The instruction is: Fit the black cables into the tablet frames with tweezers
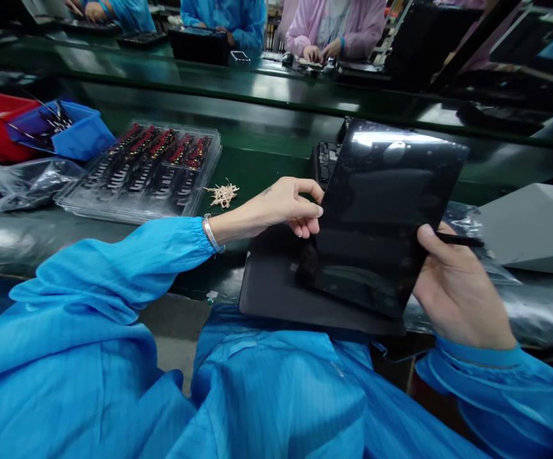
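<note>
A glossy black screen panel [381, 217], flat and tablet-like, is held tilted in front of me. My right hand [458, 287] grips its right edge, thumb on the front; a thin black pen-like stick [460, 240] juts out of the same hand. At the panel's left edge, my left hand [295, 207] has thumb and forefinger pinched, the other fingers curled. Beneath the panel lies a dark flat plate or cover [276, 280], partly hidden, at the bench's near edge. Behind the panel, a black part [326, 159] shows only in part.
Left on the green bench [252, 166] lie a clear tray [147, 169] of red-and-black parts, a blue bin [78, 131], a red bin [3, 127] and a plastic bag [22, 182]. Tan strips [222, 194] sit nearby. A grey box [532, 226] stands right. Co-workers sit across.
</note>
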Tool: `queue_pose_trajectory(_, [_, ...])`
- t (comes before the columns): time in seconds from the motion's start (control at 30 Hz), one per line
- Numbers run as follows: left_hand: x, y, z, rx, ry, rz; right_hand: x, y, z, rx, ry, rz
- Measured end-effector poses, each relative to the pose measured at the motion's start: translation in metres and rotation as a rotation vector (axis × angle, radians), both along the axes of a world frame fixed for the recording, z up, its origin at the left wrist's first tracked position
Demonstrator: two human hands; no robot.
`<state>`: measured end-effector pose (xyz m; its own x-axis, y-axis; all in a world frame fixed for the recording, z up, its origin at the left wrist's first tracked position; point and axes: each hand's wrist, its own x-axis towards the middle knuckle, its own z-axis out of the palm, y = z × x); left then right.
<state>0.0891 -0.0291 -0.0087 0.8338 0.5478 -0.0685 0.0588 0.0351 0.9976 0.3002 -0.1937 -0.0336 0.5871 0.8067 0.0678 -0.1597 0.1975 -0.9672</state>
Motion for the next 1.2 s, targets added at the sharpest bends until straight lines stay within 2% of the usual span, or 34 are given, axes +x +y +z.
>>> queue_pose_trajectory(0.17, [-0.002,0.009,-0.005,0.046,-0.048,-0.078,-0.015,-0.006,0.005,0.025,-0.008,-0.071])
queue_pose_trajectory(0.3, [-0.005,0.011,-0.003,0.072,-0.056,-0.108,-0.023,-0.013,0.006,0.050,-0.027,-0.086])
queue_pose_trajectory(0.5, [-0.006,0.008,0.002,0.071,-0.028,-0.094,-0.022,-0.015,0.000,-0.003,-0.011,-0.052])
queue_pose_trajectory(1.03, [-0.004,0.016,-0.007,0.061,-0.058,-0.138,-0.024,-0.018,-0.010,-0.035,0.056,-0.028])
queue_pose_trajectory(1.13, [-0.005,0.015,-0.006,0.072,-0.041,-0.136,-0.022,-0.016,-0.004,-0.035,0.029,-0.024])
queue_pose_trajectory(1.2, [-0.005,0.015,0.000,0.097,-0.047,-0.134,-0.015,-0.008,0.009,0.004,-0.084,-0.043])
